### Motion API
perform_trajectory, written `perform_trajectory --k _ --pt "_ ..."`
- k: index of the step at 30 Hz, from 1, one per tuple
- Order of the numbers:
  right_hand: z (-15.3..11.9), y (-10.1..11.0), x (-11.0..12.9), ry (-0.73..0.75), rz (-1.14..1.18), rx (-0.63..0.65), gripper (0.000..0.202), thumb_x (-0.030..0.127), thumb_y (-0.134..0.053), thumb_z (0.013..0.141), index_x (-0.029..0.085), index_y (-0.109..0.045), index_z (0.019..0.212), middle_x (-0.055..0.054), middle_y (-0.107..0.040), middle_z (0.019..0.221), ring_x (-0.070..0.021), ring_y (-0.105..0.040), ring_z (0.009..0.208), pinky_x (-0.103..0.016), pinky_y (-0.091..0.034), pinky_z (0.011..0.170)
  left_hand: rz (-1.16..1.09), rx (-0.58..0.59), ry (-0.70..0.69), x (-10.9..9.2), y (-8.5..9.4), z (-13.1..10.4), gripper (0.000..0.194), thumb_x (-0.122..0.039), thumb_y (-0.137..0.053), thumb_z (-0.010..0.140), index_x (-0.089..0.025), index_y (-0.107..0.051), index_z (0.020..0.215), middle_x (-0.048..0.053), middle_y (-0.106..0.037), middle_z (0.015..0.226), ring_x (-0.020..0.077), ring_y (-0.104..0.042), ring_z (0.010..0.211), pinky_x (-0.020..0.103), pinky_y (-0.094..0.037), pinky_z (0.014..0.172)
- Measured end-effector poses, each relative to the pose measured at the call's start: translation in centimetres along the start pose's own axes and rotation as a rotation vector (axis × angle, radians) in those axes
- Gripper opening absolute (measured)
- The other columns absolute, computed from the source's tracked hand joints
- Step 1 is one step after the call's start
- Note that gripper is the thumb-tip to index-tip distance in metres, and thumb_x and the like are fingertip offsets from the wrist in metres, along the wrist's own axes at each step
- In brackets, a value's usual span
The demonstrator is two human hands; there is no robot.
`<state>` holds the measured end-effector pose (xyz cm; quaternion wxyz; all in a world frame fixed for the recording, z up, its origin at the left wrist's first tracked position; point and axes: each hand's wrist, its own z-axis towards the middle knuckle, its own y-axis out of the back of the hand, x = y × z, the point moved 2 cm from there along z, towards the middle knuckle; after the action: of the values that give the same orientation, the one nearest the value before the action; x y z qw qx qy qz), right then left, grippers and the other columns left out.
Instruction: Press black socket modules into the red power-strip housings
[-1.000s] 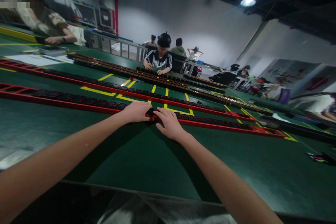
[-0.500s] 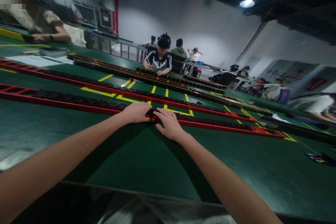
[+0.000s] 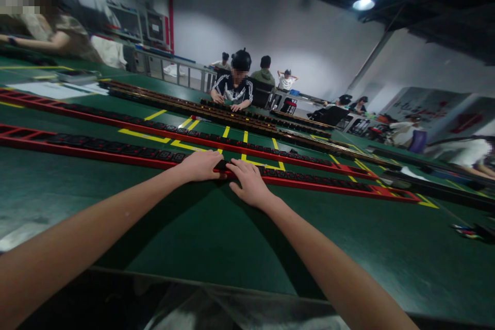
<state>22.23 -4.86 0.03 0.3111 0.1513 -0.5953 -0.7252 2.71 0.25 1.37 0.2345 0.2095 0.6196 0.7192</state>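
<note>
A long red frame (image 3: pixel 127 157) lies nearest me on the green table, lined with black square pieces (image 3: pixel 112 146). My left hand (image 3: pixel 201 166) rests on it with the fingers drawn in over the far side and the thumb along the near edge. Between finger and thumb shows a small black piece (image 3: pixel 221 165), closed in by that hand. Close on its right, my right hand (image 3: pixel 250 181) lies over the same frame. Its fingers are stretched out, the tips at the black piece, and its thumb stands apart. What lies under both palms is hidden.
A second red frame (image 3: pixel 209 140) with black pieces runs behind the first. Farther back are long brown strips (image 3: pixel 247 119), where a co-worker (image 3: pixel 234 87) works. Yellow tape lines mark the table (image 3: pixel 216 247). White papers (image 3: pixel 42 90) lie at left; another person (image 3: pixel 58 36) sits there.
Both of my hands and the red frames have stayed put. The person at far left has moved their arm left, and the yellow bar near that hand has gone from view.
</note>
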Motion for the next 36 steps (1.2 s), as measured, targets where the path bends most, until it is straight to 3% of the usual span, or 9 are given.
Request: perform_trajectory --k 11,20,24,28,32,36 --pt "-0.2 0.7 -0.5 -0.037 -0.027 -0.107 0.050 0.025 -0.056 0.098 0.016 -0.053 0.147 -0.015 -0.048 0.157 -0.0302 -0.040 0.147 -0.053 -0.027 0.123 -0.050 0.109 0.005 1.7 0.4 0.4 0.051 -0.060 -0.064 0.082 -0.018 -0.067 0.109 0.012 -0.070 0.109 0.0281 -0.067 0.094 0.031 -0.046 0.067" --pt "-0.3 0.9 -0.6 -0.055 -0.059 -0.039 0.050 0.030 -0.053 0.100 0.018 -0.050 0.149 -0.013 -0.051 0.154 -0.0300 -0.046 0.142 -0.055 -0.030 0.120 -0.105 0.267 0.110 6.0 1.5 -1.7 0.065 -0.071 -0.059 0.082 -0.020 -0.068 0.121 0.013 -0.070 0.126 0.0287 -0.067 0.106 0.033 -0.050 0.084" --pt "-0.1 0.8 -0.6 -0.060 -0.092 -0.023 0.053 0.032 -0.051 0.102 0.018 -0.046 0.152 -0.013 -0.048 0.157 -0.0309 -0.044 0.144 -0.055 -0.031 0.120 -0.054 0.241 0.141 8.6 1.1 -3.7 0.069 -0.071 -0.058 0.081 -0.018 -0.067 0.124 0.014 -0.068 0.128 0.0316 -0.066 0.111 0.036 -0.050 0.089" --pt "0.1 1.1 -0.4 -0.087 -0.142 0.026 0.055 0.034 -0.050 0.103 0.015 -0.044 0.154 -0.016 -0.047 0.157 -0.0340 -0.045 0.143 -0.056 -0.034 0.119 0.007 0.211 0.205 12.6 0.6 -7.1 0.065 -0.070 -0.063 0.077 -0.020 -0.068 0.119 0.014 -0.069 0.127 0.0333 -0.065 0.114 0.037 -0.051 0.091" --pt "0.3 1.5 -0.9 -0.072 -0.179 0.040 0.055 0.039 -0.050 0.103 0.015 -0.045 0.153 -0.017 -0.056 0.148 -0.0338 -0.053 0.135 -0.055 -0.042 0.113 0.047 0.133 0.291 16.9 0.0 -10.9 0.059 -0.068 -0.062 0.080 -0.019 -0.066 0.111 0.010 -0.071 0.120 0.0341 -0.064 0.112 0.041 -0.050 0.095" --pt "0.4 2.0 -2.6 -0.148 -0.232 0.068 0.059 0.051 -0.058 0.099 0.017 -0.052 0.147 -0.018 -0.064 0.137 -0.0357 -0.061 0.123 -0.055 -0.048 0.104 0.046 0.036 0.357 18.7 -0.4 -13.0 0.062 -0.069 -0.063 0.078 -0.022 -0.063 0.118 0.007 -0.070 0.128 0.0376 -0.061 0.122 0.046 -0.047 0.104"
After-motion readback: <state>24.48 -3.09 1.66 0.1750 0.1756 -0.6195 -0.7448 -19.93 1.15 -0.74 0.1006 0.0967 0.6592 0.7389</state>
